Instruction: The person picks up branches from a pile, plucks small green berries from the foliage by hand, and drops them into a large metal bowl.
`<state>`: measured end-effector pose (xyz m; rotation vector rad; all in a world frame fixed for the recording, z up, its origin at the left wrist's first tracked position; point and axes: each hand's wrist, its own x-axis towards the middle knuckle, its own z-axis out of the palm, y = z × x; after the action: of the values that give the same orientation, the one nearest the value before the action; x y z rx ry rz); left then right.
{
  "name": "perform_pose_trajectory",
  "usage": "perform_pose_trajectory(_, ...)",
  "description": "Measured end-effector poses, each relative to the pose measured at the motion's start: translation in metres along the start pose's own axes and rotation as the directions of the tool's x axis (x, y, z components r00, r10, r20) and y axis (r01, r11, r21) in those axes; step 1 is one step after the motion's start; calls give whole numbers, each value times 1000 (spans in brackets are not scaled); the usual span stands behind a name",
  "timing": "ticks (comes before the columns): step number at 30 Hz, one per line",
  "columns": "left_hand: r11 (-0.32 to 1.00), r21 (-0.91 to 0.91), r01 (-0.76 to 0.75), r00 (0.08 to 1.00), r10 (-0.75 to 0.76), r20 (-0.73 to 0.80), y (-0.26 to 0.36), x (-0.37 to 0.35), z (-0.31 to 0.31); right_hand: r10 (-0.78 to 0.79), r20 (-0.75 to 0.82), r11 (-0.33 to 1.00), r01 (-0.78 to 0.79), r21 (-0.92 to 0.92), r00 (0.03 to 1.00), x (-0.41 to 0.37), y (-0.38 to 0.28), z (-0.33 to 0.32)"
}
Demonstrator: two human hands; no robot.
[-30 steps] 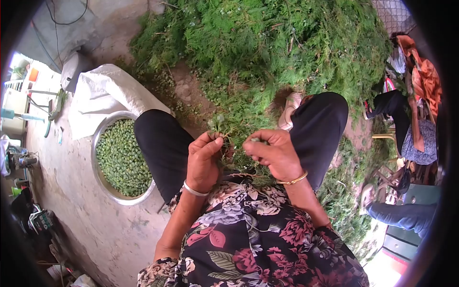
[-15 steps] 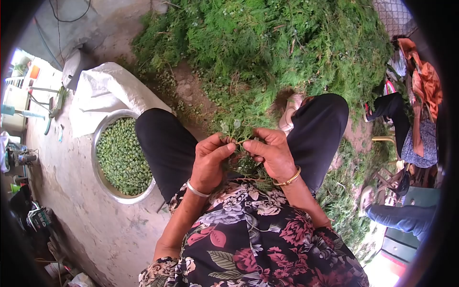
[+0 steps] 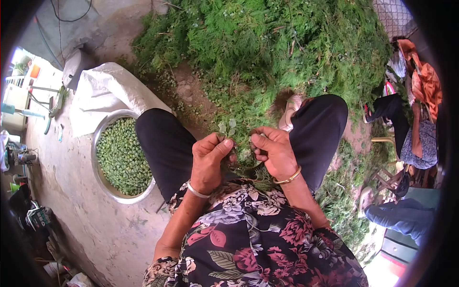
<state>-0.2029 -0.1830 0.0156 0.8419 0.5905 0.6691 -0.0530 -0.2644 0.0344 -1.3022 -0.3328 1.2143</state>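
Note:
My left hand, with a silver bangle at the wrist, is closed in a pinch on a conifer sprig. Pale green cones stick up past its fingertips. A short gap to the right, my right hand, with a gold bangle, has thumb and fingers pressed together. What it holds, if anything, is hidden. Green conifer foliage lies just below the hands, against the flowered shirt. Left of my knee stands a metal basin full of small green cones.
A large heap of conifer branches spreads ahead of my feet. A white sack lies behind the basin on the concrete floor. Other people sit at the right, one with a leg in jeans.
My hands have moved apart; their fingertips met at a thin stem before. The sprig with pale cones stays at my left hand and has shifted slightly left.

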Motion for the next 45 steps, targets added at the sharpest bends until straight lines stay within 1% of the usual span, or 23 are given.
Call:
perform_pose_trajectory(2, 1000, -15, 10, 999, -10, -36, 1, 2, 0, 98, 161, 953, -139, 270, 982, -4, -5, -4)
perform_pose_trajectory(4, 999, -25, 22, 993, -24, -115, 3, 5, -1, 77, 230, 947, -143, 287, 970, -4, -8, -9)
perform_pose_trajectory(6, 999, -40, 24, 979, -32, -201, 3, 9, -6, -183, 460, 750, -179, 637, 869, 1, -16, -26)
perform_pose_trajectory(8, 992, -125, 8, 967, -39, -250, -3, 13, -22, -200, 333, 802, -41, 596, 921, 1, -28, -39)
perform_pose_trajectory(10, 999, 8, 32, 973, -30, -229, -9, 14, -28, -145, 136, 856, 55, 514, 980, 6, -35, -41)
perform_pose_trajectory(12, 998, -42, 50, 972, -58, -227, -21, 19, -30, -94, 26, 877, 70, 476, 995, 17, -35, -40)
perform_pose_trajectory(15, 994, -92, 52, 979, -69, -192, -40, 27, -41, -101, 158, 893, 19, 449, 982, 36, -41, -24)
perform_pose_trajectory(17, 992, -113, 52, 978, -74, -194, -45, 30, -50, -121, 275, 921, 5, 388, 954, 32, -53, 31)
perform_pose_trajectory(20, 991, -126, 44, 961, -76, -265, -49, 36, -60, -177, 573, 952, -9, 307, 800, 20, -70, 130)
perform_pose_trajectory(22, 966, -255, -28, 955, -49, -291, -59, 42, -64, -224, 684, 940, -31, 340, 694, 18, -71, 182)
perform_pose_trajectory(24, 936, -333, -113, 963, 22, -267, -51, 39, -64, -228, 720, 942, -38, 333, 655, 24, -68, 221)
perform_pose_trajectory(26, 933, -350, 79, 966, -159, -206, -29, 31, -58, -232, 749, 945, -41, 326, 620, 25, -64, 235)
perform_pose_trajectory(28, 930, -364, 42, 972, -122, -199, -36, 32, -63, -254, 744, 962, 82, 260, 619, 26, -57, 241)
perform_pose_trajectory(29, 945, -312, -96, 975, 26, -220, -42, 37, -65, -225, 737, 965, 39, 261, 637, 27, -54, 236)
perform_pose_trajectory(30, 955, -260, -142, 969, 80, -235, -50, 40, -67, -220, 738, 966, 34, 258, 638, 28, -52, 228)
perform_pose_trajectory(32, 961, -152, -231, 947, 186, -261, -47, 42, -67, -115, 676, 966, 241, -95, 728, 33, -46, 202)
perform_pose_trajectory(33, 965, -244, -98, 965, 32, -259, -46, 38, -68, -117, 667, 965, 242, -98, 736, 35, -42, 186)
perform_pose_trajectory(34, 942, -332, 37, 963, -122, -239, -41, 34, -67, -81, 586, 986, 149, -69, 807, 37, -37, 169)
perform_pose_trajectory(35, 959, -283, 33, 950, -118, -290, -35, 33, -62, -39, 496, 998, 61, -29, 867, 41, -31, 154)
perform_pose_trajectory(36, 945, -324, -42, 952, -61, -301, -48, 38, -64, -47, 471, 997, 70, -32, 881, 44, -24, 136)
perform_pose_trajectory(38, 986, -163, 28, 944, -80, -320, -49, 37, -68, -123, 338, 988, 148, -47, 933, 49, -14, 95)
perform_pose_trajectory(40, 991, -116, 64, 954, -94, -284, -39, 32, -64, -122, 186, 983, 144, -112, 975, 45, -13, 67)
perform_pose_trajectory(45, 999, -51, 7, 985, -15, -171, -30, 25, -51, -276, 63, 858, 276, -433, 959, 34, -3, 25)
